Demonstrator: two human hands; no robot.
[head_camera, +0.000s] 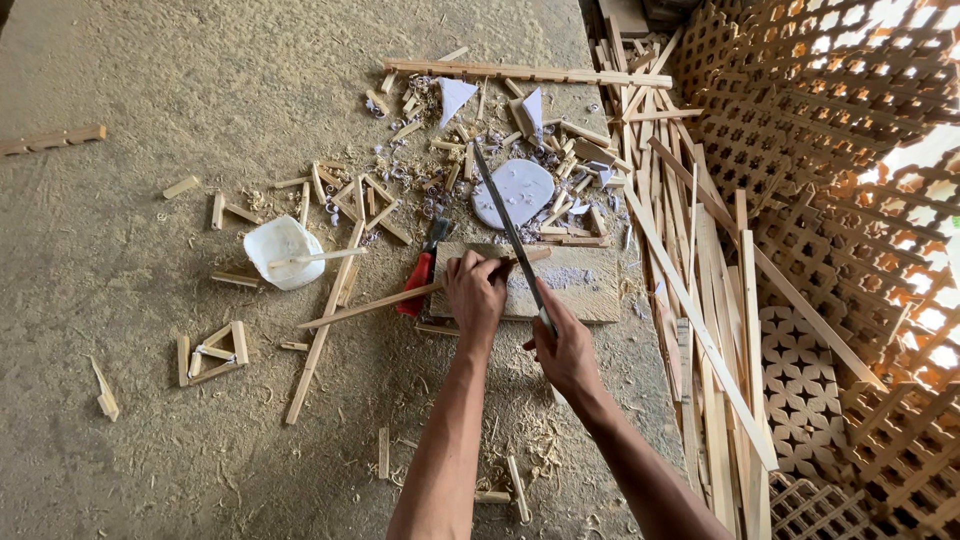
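Two bare arms reach out from the bottom. The right hand (566, 345) is wrapped tight round the handle of a long saw (510, 225). The left hand (475, 292) presses a thin wood stick (385, 303) down on a flat board (585, 285) on the dusty floor (150, 100). The cutting looks under way; the stick must be held firm

Left hand (476, 292) pins a wooden strip (400, 297) to a board (580, 283) as right hand (562, 347) holds a saw (508, 228) pointing toward eleven o'clock; tub (281, 250) at nine o'clock.
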